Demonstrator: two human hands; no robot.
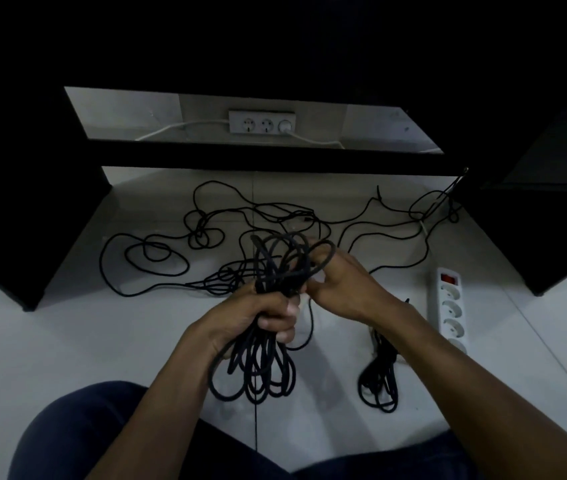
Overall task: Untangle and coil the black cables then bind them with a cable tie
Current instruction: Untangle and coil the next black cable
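Observation:
My left hand grips a coiled bundle of black cable around its middle; loops hang below the fist and stick up above it. My right hand holds the bundle's upper loops, its fingers hooked round one strand. More thin black cable lies tangled on the pale floor beyond the hands, trailing right toward the black furniture. A second, smaller coiled black cable lies on the floor under my right forearm. No cable tie can be made out.
A white power strip with a red switch lies on the floor at the right. Black furniture stands to the left, right and across the back. A white wall socket with white leads shows behind it. My knees fill the bottom.

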